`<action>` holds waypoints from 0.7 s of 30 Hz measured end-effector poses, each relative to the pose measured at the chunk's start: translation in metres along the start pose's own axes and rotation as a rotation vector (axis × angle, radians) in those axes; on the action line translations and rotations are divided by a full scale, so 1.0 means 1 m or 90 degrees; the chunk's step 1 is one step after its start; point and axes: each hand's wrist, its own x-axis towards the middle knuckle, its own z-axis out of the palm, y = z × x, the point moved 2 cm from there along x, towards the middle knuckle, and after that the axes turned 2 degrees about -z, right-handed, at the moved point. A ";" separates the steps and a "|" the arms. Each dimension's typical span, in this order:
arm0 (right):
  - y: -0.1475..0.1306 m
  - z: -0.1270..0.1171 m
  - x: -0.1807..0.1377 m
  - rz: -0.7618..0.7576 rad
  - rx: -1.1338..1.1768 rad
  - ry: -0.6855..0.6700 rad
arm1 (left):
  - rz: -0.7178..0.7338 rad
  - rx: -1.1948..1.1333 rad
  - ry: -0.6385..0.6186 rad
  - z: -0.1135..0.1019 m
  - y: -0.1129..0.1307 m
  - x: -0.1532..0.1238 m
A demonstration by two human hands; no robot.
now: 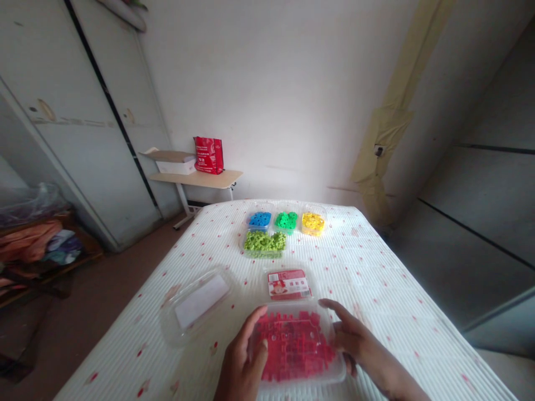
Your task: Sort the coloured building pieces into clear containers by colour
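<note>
Both hands, left hand (244, 356) and right hand (355, 340), loosely cup clear tray of red blocks (295, 348) on bench (376, 267), fingers curled round its sides; lid (194, 303) off beside it; 4 sorted colour trays (278, 228) behind.

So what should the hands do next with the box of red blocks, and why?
Probably lift the lid off. Both the left hand and the right hand grip the sides of the clear box of red blocks, which looks covered, while the other colour tubs sit open farther back.

A white, red-flecked bed (376, 289) filled the frame's centre, carrying a red-brick tray (295, 348) low, an empty lid (196, 303) left, four colour tubs (284, 225) beyond.
</note>
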 end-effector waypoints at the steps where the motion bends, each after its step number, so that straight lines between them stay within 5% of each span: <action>1: 0.000 0.000 0.000 0.003 0.002 -0.001 | -0.006 -0.007 -0.004 -0.001 0.000 0.001; 21: -0.018 0.019 -0.004 -0.121 0.105 -0.038 | -0.014 -0.083 -0.030 -0.002 -0.001 0.000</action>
